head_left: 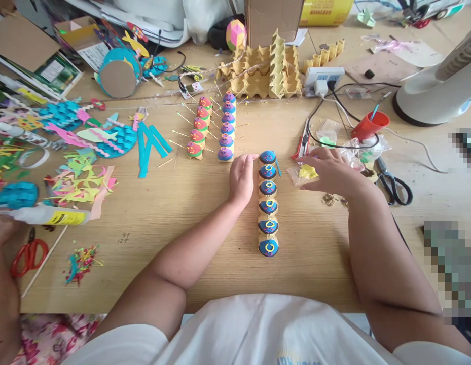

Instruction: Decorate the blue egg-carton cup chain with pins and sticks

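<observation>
An egg-carton strip (267,205) stands upright from my body on the table, its several domes covered in blue with yellow shapes and dark rims. My left hand (242,180) rests on its side just left of the strip's far end, fingers stretched and holding nothing visible. To the right, my right hand (328,171) hovers by a small bag with yellow clay (308,172), thumb and fingers apart. A thin blue stick-like piece (278,168) lies beside the far domes. A red utility knife (303,142) is just beyond my right hand.
Red-green (197,136) and purple (226,126) carton strips bristle with pins. Egg trays (258,71) and a power strip (324,76) lie behind. Black scissors (393,182) and a red cup (370,124) are right; paper scraps (83,177) and another person's arm (3,284) are left.
</observation>
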`<state>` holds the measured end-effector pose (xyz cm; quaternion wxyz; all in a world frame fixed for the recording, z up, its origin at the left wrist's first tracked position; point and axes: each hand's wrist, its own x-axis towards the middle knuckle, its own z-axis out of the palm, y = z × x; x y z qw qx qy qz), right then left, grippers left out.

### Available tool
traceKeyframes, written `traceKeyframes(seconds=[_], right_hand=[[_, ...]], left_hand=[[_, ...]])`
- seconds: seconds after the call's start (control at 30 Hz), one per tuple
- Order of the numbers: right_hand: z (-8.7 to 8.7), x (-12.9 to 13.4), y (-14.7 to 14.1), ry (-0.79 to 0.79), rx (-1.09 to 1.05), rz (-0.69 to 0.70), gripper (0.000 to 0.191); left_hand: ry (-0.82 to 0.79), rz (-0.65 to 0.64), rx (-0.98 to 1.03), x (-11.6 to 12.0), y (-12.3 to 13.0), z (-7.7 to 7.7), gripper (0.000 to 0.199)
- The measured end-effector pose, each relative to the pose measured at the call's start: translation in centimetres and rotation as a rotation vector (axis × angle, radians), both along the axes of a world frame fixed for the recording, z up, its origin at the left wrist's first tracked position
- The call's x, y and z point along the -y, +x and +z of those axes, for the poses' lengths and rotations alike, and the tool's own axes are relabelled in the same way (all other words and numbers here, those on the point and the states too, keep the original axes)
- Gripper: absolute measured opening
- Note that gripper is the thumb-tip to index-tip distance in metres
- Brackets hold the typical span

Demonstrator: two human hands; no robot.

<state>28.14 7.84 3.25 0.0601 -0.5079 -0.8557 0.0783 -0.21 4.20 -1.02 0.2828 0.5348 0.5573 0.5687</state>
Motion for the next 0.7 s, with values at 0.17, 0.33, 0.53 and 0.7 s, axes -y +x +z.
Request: traceKeyframes(seconds=[0.17,0.33,0.53,0.7], right_hand=[[0.0,0.2,-1.0,-0.060,0.016,-0.026,0.067],[0.5,0.1,-1.6,0.024,-0.103,-0.038,0.055],[1.6,0.8,-3.5,0.105,-0.324,-0.078,0.055],[0.3,1.4,-6.4,0.160,-0.490,-0.032,0.071]], left_hand=[[0.005,-0.003,0.017,0.0,0.0,0.1,0.068],[0.037,-0.010,0.039,0.3,0.2,0.5,0.062],[0.111,-0.007,-0.037,1.0,0.6,1.3,0.047],[0.222,-0.068,-0.197,1.5,0.4,1.8,0.037]])
